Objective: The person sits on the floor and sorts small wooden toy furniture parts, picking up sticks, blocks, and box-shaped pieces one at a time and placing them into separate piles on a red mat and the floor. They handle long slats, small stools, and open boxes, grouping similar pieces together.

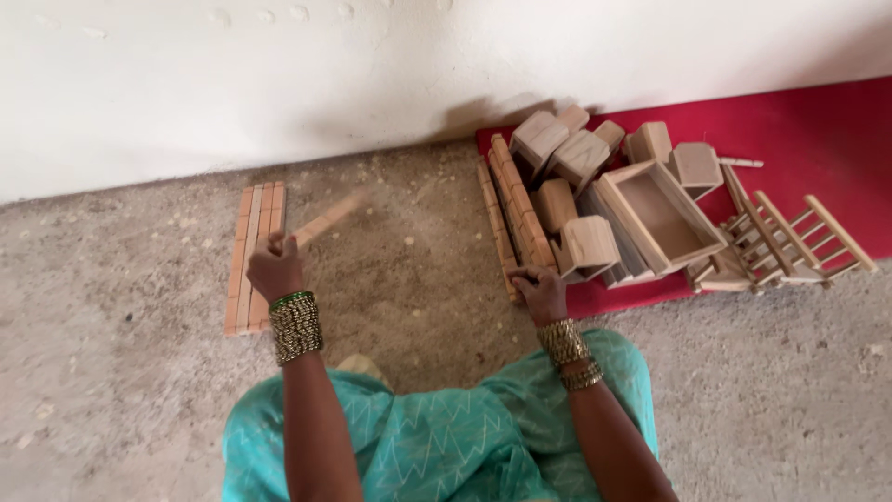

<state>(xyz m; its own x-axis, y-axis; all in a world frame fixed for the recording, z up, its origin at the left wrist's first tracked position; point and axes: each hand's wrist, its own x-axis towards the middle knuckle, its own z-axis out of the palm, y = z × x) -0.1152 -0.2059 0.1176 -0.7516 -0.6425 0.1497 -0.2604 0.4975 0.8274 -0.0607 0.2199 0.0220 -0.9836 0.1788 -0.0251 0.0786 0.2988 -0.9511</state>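
Concrete floor (409, 270) lies bare between a red mat (818, 149), piled to its near edge with wooden boxes (650, 214), and a row of flat slats (253, 251). Left hand (274, 268) fingers grip a blurred slat (325, 221); right hand (541, 293) fingers pinch a stacked strip (509, 214) at the mat's edge

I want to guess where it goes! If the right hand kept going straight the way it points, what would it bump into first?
Probably the row of wooden sticks stacked at the red mat's edge; the right hand already reaches their near end. Whether it touches is unclear.
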